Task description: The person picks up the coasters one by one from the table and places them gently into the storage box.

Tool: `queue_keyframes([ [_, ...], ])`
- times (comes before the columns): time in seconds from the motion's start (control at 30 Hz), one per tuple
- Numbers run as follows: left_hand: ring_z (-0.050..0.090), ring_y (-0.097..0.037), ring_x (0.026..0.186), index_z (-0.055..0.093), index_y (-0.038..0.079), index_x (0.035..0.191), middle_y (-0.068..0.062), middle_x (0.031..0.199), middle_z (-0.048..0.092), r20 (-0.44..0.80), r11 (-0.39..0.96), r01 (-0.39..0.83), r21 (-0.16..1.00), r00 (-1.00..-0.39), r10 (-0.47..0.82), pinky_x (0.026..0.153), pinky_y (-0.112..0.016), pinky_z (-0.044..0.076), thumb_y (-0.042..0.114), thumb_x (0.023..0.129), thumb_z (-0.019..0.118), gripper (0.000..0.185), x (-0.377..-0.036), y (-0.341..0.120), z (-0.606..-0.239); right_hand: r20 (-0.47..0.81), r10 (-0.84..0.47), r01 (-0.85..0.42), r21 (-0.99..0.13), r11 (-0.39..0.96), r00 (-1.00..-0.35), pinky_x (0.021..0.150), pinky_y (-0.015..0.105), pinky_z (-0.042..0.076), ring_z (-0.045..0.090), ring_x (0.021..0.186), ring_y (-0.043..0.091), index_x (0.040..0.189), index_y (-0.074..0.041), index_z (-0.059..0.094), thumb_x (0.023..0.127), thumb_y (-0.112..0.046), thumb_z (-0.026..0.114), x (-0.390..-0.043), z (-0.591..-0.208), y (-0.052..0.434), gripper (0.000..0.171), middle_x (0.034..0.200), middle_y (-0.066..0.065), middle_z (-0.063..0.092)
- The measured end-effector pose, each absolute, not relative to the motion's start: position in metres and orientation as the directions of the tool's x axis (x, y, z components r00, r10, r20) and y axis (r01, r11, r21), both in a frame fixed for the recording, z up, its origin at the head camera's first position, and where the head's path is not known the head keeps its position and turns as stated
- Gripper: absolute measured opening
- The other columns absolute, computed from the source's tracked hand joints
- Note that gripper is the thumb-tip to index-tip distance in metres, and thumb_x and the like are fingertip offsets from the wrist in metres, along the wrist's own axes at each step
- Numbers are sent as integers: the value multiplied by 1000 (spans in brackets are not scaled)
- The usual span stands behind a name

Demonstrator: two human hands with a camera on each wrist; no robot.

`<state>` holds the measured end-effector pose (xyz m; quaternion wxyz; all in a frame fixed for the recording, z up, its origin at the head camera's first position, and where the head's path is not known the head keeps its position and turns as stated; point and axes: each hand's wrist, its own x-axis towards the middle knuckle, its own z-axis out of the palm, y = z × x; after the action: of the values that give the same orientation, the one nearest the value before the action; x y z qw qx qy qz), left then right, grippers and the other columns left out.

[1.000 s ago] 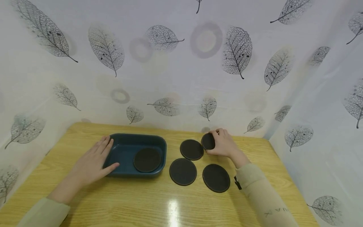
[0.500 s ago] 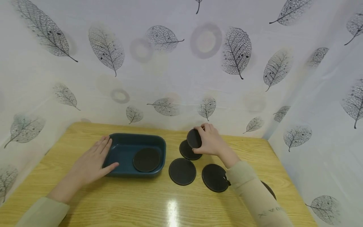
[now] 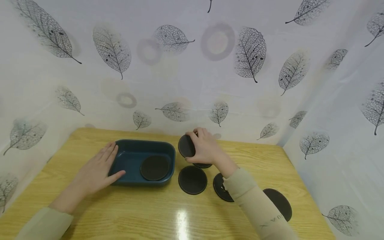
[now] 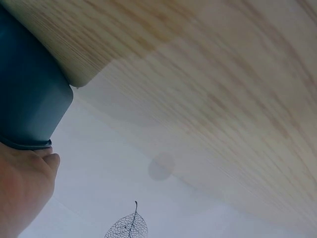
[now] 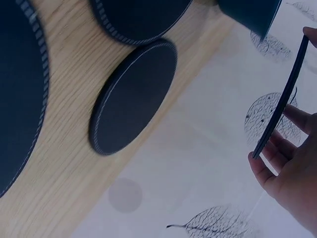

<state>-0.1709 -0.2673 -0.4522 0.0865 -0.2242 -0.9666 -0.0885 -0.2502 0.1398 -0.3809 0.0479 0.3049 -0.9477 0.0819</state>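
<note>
Six black discs in view, one of them in hand.

Right hand [image 3: 205,146]: thumb and fingers curled to the span of the held disc [image 3: 186,146], gripping it by opposite edges, thumb on the side nearer the person. Held disc is up off the table [image 3: 135,213], tilted; the right wrist view has it nearly edge-on, fingertips at its rim. Arm reaches forward and inward, back of the hand uppermost, tan sleeve [image 3: 255,203] trailing back to the right.

Left hand [image 3: 96,173]: fingers straight, laid against the near end of the blue tray [image 3: 127,163], thumb spread away toward the person's side of it (whether the thumb presses, cannot tell). Forearm slants forward from the left.

Blue tray sits between the hands, touching the left; one disc lies inside [image 3: 154,168], toward the right hand. Partly hidden below the right hand, another disc [image 3: 203,165]. Closer to the person than that hand, a fully visible disc [image 3: 193,180]; beside the right cuff, a half-covered disc [image 3: 219,191]; right of the forearm, an outer disc [image 3: 279,205].
</note>
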Motion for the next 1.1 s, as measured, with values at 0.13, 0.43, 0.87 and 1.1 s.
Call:
queue_keyframes([
  [0.13, 9, -41, 166, 24, -14, 163, -34, 172, 21, 212, 885, 449, 125, -883, 418, 122, -14, -23, 59, 102, 60, 101, -171, -268, -453, 132, -593, -607, -138, 783, -794, 108, 52, 48, 47, 129, 36, 156, -11, 47, 78, -49, 87, -247, -379, 124, 96, 143, 20, 46],
  [0.43, 10, -43, 166, 22, -14, 163, -35, 172, 20, 184, 886, 444, 137, -890, 417, 122, -14, -25, 58, 103, 60, 101, -173, -267, -452, 120, -635, -644, -74, 761, -763, 109, 47, 49, 47, 131, 31, 157, -13, 46, 77, -58, 86, -241, -380, 86, 100, 145, 16, 47],
  [0.87, 16, -45, 164, 20, -13, 164, -35, 171, 21, 165, 889, 436, 137, -895, 414, 128, -21, -21, 60, 103, 59, 102, -172, -267, -450, 69, -691, -690, 43, 723, -719, 110, 41, 49, 50, 131, 26, 160, -20, 45, 78, -68, 79, -233, -385, 35, 100, 146, 10, 50],
  [1.1, 16, -45, 164, 19, -12, 164, -34, 172, 20, 159, 891, 430, 144, -899, 408, 126, -19, -23, 60, 103, 58, 103, -172, -268, -451, -1, -690, -690, 30, 723, -724, 109, 36, 50, 52, 126, 21, 162, -22, 43, 82, -69, 78, -231, -400, 18, 99, 144, 7, 52],
])
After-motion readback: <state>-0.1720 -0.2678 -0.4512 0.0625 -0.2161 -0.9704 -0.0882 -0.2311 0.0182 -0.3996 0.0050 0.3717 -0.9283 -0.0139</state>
